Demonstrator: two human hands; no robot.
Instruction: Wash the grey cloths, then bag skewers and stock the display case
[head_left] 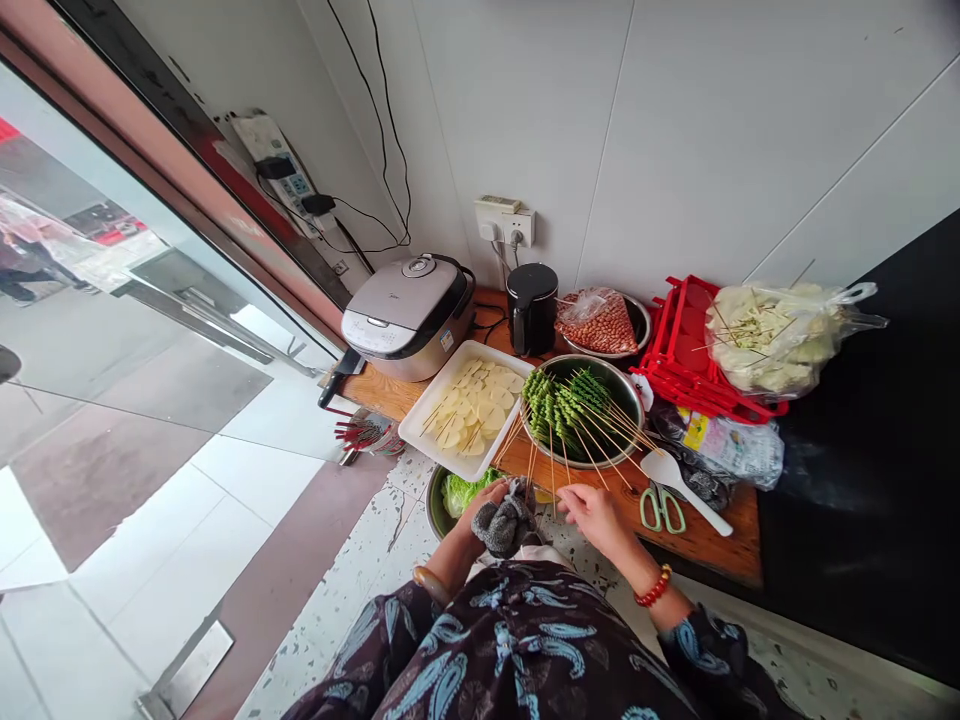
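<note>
My left hand [487,497] is at the front of the wooden table, beside a dark grey knotted cloth bundle [507,520]. The bundle hides most of its fingers, so whether it grips anything does not show. My right hand [590,512] has its fingers drawn together close to the lower ends of thin wooden skewers [581,447]; what lies between the fingertips is too small to make out. Those skewers carry green vegetable pieces [562,403] and rest in a steel bowl [639,395]. Left of it, a white tray [411,430] holds skewered pale slices [480,400].
Behind stand a rice cooker [405,310], a black jug [532,308] and a bag of peanuts [600,320]. Red baskets [675,345] and a bag of skewered pale vegetables [780,340] are right. Green-handled scissors [663,508] and a white spoon [686,490] lie in front.
</note>
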